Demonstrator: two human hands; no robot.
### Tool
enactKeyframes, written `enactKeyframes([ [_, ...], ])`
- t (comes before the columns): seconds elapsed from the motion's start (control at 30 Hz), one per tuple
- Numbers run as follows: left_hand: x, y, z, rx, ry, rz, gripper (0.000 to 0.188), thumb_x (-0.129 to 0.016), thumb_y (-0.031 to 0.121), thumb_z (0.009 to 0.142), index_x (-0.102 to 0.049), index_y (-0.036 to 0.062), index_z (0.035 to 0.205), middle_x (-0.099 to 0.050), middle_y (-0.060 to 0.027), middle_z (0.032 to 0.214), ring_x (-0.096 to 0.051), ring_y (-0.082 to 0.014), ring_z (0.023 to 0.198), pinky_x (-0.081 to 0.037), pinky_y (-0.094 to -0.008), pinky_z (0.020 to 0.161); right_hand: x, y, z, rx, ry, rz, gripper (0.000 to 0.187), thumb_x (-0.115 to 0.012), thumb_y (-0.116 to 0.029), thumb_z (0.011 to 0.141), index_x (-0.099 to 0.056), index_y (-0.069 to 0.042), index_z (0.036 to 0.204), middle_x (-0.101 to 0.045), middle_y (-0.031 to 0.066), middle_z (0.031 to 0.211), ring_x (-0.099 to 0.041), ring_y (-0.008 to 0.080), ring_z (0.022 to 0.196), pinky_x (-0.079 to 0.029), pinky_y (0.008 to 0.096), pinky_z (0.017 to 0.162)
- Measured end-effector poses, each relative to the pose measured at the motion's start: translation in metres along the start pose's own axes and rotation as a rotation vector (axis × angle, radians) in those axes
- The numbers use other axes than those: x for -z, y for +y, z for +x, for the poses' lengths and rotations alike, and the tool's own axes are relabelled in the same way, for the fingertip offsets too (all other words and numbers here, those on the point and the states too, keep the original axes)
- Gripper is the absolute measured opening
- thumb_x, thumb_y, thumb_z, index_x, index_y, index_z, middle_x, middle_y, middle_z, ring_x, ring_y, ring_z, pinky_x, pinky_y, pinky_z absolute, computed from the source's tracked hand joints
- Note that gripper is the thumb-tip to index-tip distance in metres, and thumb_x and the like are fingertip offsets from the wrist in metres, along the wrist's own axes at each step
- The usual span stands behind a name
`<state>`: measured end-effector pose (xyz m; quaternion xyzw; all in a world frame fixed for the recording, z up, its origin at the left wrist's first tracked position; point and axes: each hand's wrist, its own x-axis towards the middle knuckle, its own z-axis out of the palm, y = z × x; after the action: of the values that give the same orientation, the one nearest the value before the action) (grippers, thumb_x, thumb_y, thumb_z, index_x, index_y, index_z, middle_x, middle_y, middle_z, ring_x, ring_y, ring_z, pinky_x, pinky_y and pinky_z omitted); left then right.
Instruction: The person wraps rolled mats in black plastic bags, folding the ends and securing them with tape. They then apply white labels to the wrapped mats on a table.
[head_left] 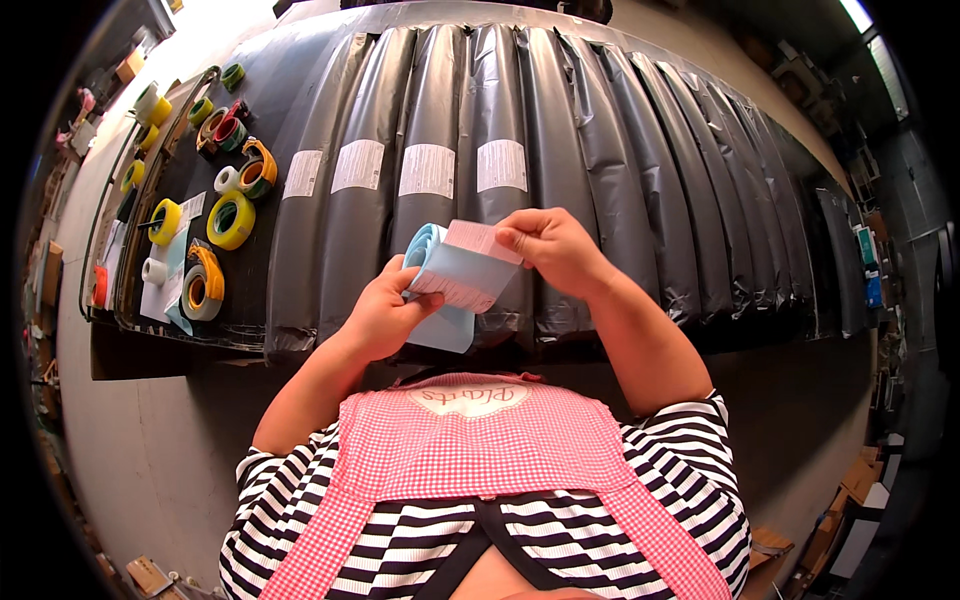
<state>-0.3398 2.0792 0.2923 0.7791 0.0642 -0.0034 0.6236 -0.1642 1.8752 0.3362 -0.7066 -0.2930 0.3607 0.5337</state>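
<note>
Pinching the right end of one white label (468, 239), the right hand (553, 250) has thumb and finger clamped on it. The left hand (385, 312) grips one light-blue label roll (452, 264) just beneath, thumb on its front. Beyond, four long black packages (428, 90) bear labels; leftward lie two orange tape dispensers (213, 272) and two small white rolls (153, 271).

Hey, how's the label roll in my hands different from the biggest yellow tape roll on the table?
The label roll is pale blue with pale printed labels; the tape roll is yellow.
The label roll coils loosely with a length unwound; the tape roll is a neat ring.
The label roll is gripped in your left hand; the tape roll rests on the table.
Both are coiled.
</note>
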Motion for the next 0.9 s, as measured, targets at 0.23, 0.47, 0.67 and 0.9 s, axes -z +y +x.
enactKeyframes([
  [0.23, -0.028, -0.024, -0.018, 0.138, 0.143, -0.373, 0.028, -0.066, 0.007, 0.091, -0.064, 0.0001, 0.119, -0.062, -0.0067, 0.118, -0.057, -0.0179, 0.111, -0.044, -0.0349, 0.1, 0.16, 0.02, 0.051, 0.272, 0.322, 0.402, 0.028, -0.062, -0.025, 0.098, -0.067, -0.002, 0.112, -0.067, 0.0103, 0.116, -0.065, 0.0209, 0.105, -0.053, 0.0347, 0.09],
  [0.47, -0.059, -0.019, -0.036, 0.017, 0.437, -0.677, 0.03, -0.063, 0.011, 0.096, -0.06, 0.0004, 0.123, -0.067, -0.0073, 0.117, -0.061, -0.0184, 0.11, -0.044, -0.0347, 0.101, 0.155, 0.121, 0.077, 0.695, 0.435, -0.749, 0.031, -0.068, -0.012, 0.09, -0.068, -0.009, 0.121, -0.059, 0.0146, 0.135, -0.051, 0.0313, 0.13, -0.043, 0.0381, 0.108],
  [0.67, -0.075, -0.011, -0.036, -0.047, 0.529, -0.705, 0.03, -0.064, 0.011, 0.095, -0.061, 0.0007, 0.123, -0.067, -0.0067, 0.117, -0.061, -0.0176, 0.111, -0.043, -0.034, 0.102, 0.165, 0.132, 0.069, 0.477, 0.227, -0.835, 0.034, -0.067, -0.017, 0.089, -0.067, -0.011, 0.122, -0.057, 0.011, 0.137, -0.049, 0.0282, 0.131, -0.041, 0.0385, 0.109],
  [0.9, -0.088, 0.014, -0.029, -0.059, 0.53, -0.714, 0.028, -0.065, 0.011, 0.095, -0.063, 0.0005, 0.121, -0.068, -0.0065, 0.117, -0.061, -0.0172, 0.11, -0.043, -0.0337, 0.102, 0.162, 0.055, 0.064, 0.086, 0.062, -0.855, 0.034, -0.058, -0.022, 0.094, -0.065, -0.013, 0.126, -0.046, 0.0068, 0.149, -0.045, 0.0269, 0.135, -0.037, 0.0412, 0.113],
])
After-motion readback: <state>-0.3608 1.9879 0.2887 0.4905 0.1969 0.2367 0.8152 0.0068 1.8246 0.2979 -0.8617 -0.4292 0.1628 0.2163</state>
